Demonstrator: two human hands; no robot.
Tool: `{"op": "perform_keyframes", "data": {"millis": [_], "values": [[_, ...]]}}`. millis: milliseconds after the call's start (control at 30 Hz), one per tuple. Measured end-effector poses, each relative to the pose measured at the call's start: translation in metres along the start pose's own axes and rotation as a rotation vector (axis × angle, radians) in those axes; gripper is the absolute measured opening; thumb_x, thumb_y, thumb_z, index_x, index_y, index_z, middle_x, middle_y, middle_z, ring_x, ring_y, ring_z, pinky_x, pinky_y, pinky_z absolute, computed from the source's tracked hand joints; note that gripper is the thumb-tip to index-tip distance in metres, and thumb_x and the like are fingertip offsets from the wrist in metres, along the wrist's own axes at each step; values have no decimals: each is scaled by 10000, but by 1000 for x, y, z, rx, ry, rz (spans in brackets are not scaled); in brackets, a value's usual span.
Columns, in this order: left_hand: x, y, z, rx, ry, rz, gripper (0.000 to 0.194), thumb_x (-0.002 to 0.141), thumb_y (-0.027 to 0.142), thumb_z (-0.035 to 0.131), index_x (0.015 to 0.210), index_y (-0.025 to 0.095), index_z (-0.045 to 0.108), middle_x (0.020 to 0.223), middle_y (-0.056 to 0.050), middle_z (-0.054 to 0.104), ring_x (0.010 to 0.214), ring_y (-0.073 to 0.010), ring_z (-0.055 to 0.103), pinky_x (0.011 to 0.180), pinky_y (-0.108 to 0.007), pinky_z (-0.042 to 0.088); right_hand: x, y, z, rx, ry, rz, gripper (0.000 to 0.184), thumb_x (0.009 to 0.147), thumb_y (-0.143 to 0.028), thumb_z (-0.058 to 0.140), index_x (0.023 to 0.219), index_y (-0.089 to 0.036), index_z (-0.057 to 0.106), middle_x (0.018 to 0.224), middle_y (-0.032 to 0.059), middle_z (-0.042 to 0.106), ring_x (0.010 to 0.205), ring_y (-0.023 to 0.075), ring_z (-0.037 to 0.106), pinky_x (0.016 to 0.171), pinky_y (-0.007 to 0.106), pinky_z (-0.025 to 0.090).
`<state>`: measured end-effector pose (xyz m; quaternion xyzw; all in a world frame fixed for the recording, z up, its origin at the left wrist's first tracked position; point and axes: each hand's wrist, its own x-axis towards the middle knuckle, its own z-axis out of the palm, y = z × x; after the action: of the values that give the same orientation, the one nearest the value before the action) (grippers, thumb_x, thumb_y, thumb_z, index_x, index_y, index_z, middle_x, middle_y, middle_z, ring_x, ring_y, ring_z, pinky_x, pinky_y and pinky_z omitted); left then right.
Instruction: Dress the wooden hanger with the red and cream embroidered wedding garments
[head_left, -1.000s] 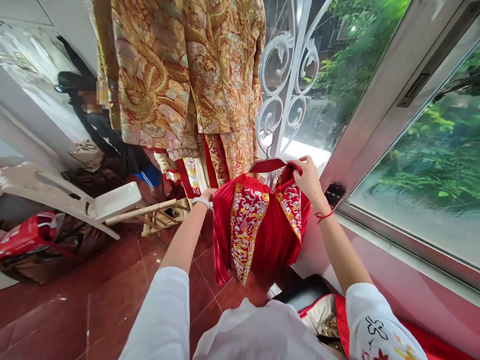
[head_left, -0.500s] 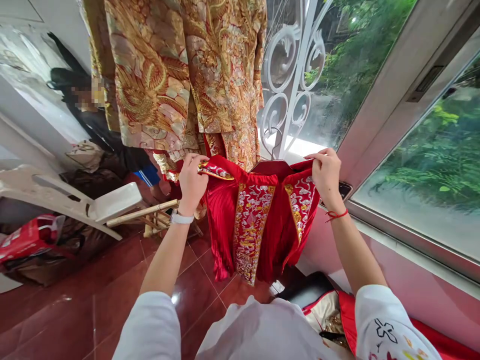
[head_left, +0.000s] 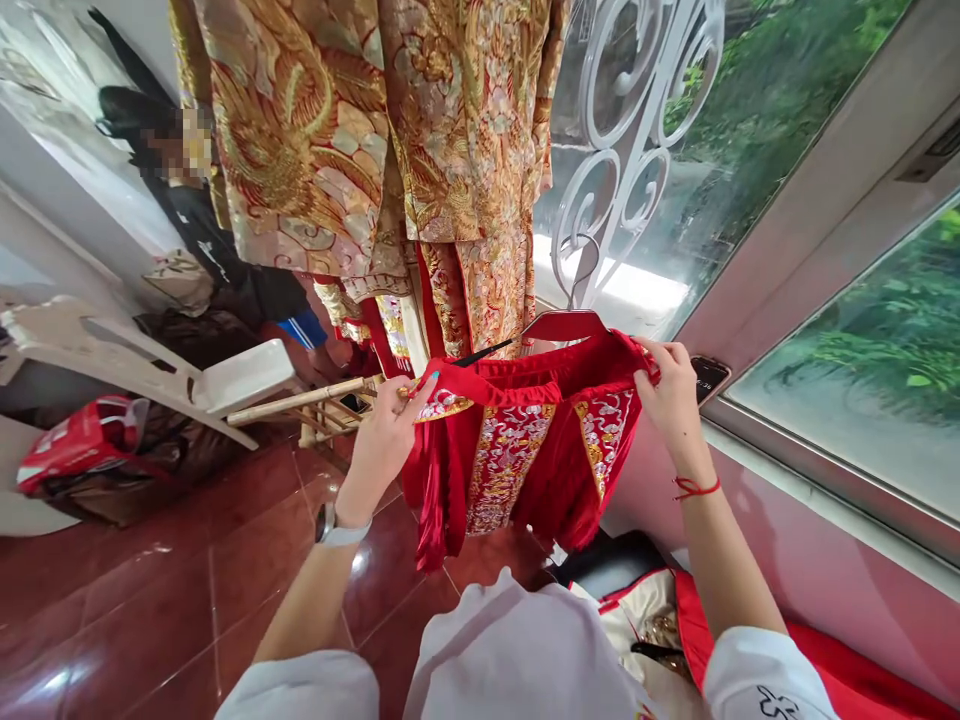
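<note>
A red pleated skirt with embroidered panels hangs between my two hands, its gathered waistband stretched out. My left hand pinches the waistband's left end, where an embroidered strip is folded over. At the right end, my right hand grips the waistband, fingers closed on the cloth. Behind the waist stands a hanger with a metal hook; its dark left arm shows above the waistband, while its right part is hidden by the cloth. I cannot tell whether the skirt is fastened to it.
Gold embroidered garments hang ahead. A white chair, a bamboo frame and a seated person are at left. White scrollwork stands before the window. A phone lies by the sill, and red-and-cream cloth lies at lower right.
Both hands and the skirt have come lower in view. The waistband has tilted so its inside shows, and more of the hanger and its hook is visible. Both hands still hold the waistband.
</note>
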<state>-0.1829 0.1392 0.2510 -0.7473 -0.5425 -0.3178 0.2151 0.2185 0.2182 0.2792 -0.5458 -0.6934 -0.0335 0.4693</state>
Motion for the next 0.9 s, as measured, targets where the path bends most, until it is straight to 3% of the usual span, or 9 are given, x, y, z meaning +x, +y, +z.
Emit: {"op": "perform_keyframes", "data": {"millis": [67, 167, 233, 300, 400, 500, 633, 800, 900], "values": [[0, 3, -16, 20, -21, -41, 727, 735, -33, 443, 1357, 287, 642, 1176, -95, 546, 685, -122, 520, 599, -242, 463, -12, -8, 0, 0, 10, 28, 478, 815, -181, 497, 1275, -199, 623, 980, 75, 565, 831, 206, 571, 801, 388, 505], [-4, 13, -17, 1, 133, -148, 709, 747, -44, 438, 1327, 290, 672, 1187, -88, 576, 726, -130, 552, 663, -255, 480, -44, -24, 11, 68, 94, 162, 373, 839, -261, 543, 1200, -181, 586, 852, 27, 555, 715, 181, 528, 722, 352, 486], [-13, 21, -2, -61, 235, -193, 656, 790, -41, 429, 1291, 284, 701, 1160, -86, 611, 852, -163, 612, 784, -281, 507, -68, -35, 28, 175, 49, 303, 233, 865, -335, 556, 1042, -188, 591, 788, 13, 566, 653, 165, 513, 666, 326, 471], [-25, 25, 21, -159, 284, -235, 627, 824, -34, 413, 1280, 279, 709, 1178, -89, 631, 1032, -199, 637, 926, -314, 505, -86, -42, 53, 316, -97, 402, 224, 881, -395, 548, 975, -196, 588, 859, 53, 639, 723, 183, 579, 712, 338, 496], [-45, 25, 52, -326, 282, -295, 646, 834, -33, 377, 1322, 264, 677, 1323, -91, 610, 1248, -216, 592, 1067, -348, 472, -96, -45, 92, 491, -246, 414, 352, 856, -441, 563, 1107, -194, 576, 1151, 136, 669, 1001, 247, 635, 895, 405, 511], [-60, 25, 64, -434, 268, -341, 673, 825, -37, 357, 1342, 273, 657, 1454, -66, 553, 1362, -207, 525, 1125, -352, 451, -91, -46, 113, 532, -278, 372, 326, 876, -460, 518, 1071, -200, 548, 1113, 138, 672, 972, 256, 637, 907, 425, 501], [-72, 36, 68, -536, 274, -419, 649, 834, -17, 398, 1347, 293, 645, 1516, -38, 511, 1427, -208, 463, 1210, -379, 371, -89, -44, 108, 471, -339, 303, 247, 916, -467, 445, 896, -228, 502, 902, 79, 647, 801, 227, 598, 797, 388, 489], [-65, 41, 69, -784, 330, -580, 510, 868, 111, 518, 1338, 278, 628, 1478, -62, 548, 1385, -243, 501, 1187, -423, 399, -102, -44, 96, 415, -386, 279, 182, 923, -379, 400, 936, -221, 489, 885, 65, 617, 776, 213, 566, 768, 389, 493], [-44, 27, 59, -910, 290, -588, 514, 833, 155, 560, 1330, 265, 630, 1391, -61, 615, 1320, -253, 550, 1152, -424, 432, -88, -55, 81, 320, -251, 221, 188, 885, -310, 463, 1030, -203, 517, 974, 89, 623, 862, 230, 580, 834, 426, 498]]}}
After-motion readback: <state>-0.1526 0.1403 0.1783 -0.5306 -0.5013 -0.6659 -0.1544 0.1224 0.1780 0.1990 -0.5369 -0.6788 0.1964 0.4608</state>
